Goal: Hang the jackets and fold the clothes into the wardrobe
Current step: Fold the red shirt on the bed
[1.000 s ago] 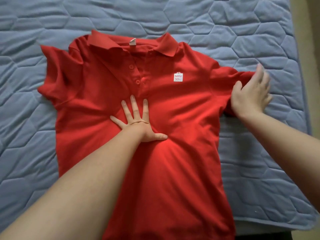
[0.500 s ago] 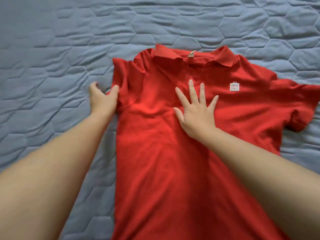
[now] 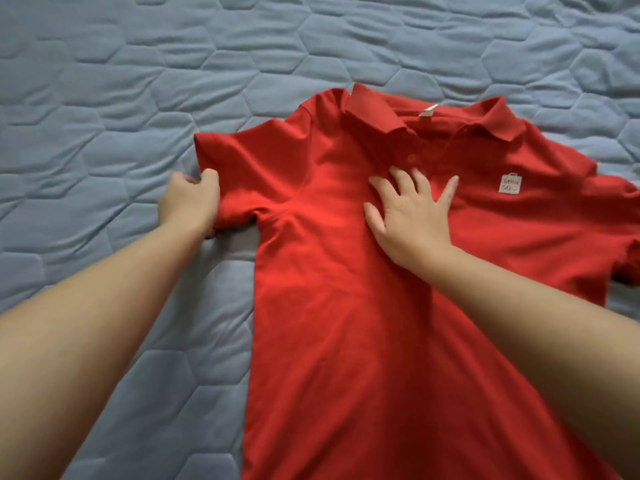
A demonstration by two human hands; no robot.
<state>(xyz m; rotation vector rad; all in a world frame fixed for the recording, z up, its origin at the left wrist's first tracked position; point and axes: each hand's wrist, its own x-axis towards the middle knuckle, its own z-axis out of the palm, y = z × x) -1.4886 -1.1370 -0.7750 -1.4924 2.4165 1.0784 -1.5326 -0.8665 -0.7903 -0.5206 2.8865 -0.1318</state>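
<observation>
Head view looks down on a red polo shirt [image 3: 346, 323] lying front-up on a bed covered by a blue quilted cover [image 3: 121, 98] stitched in hexagons. The shirt runs from its collar [image 3: 374, 112] at about 12 o'clock down past the bottom edge of the picture at 6 o'clock, so its hem is out of sight. The left hand [image 3: 190, 202] sits at 9 o'clock of the shirt, its fingers curled round the hem of the near sleeve [image 3: 249, 174], which is stretched out flat toward 10 o'clock. The right hand [image 3: 408, 220] lies palm-down on the chest just below the button [image 3: 411, 157] of the placket, its fingers [image 3: 401, 178] spread wide and pressing the cloth, holding nothing. A white neck label [image 3: 427, 110] shows inside the collar, and a small white logo patch [image 3: 510, 183] sits on the chest at 2 o'clock of the right hand. The other sleeve [image 3: 623, 237] at 3 o'clock is bunched and partly cut off by the picture's edge. The right forearm crosses the shirt's lower right side and hides it; the left forearm covers a stretch of the quilt at 8 o'clock.
</observation>
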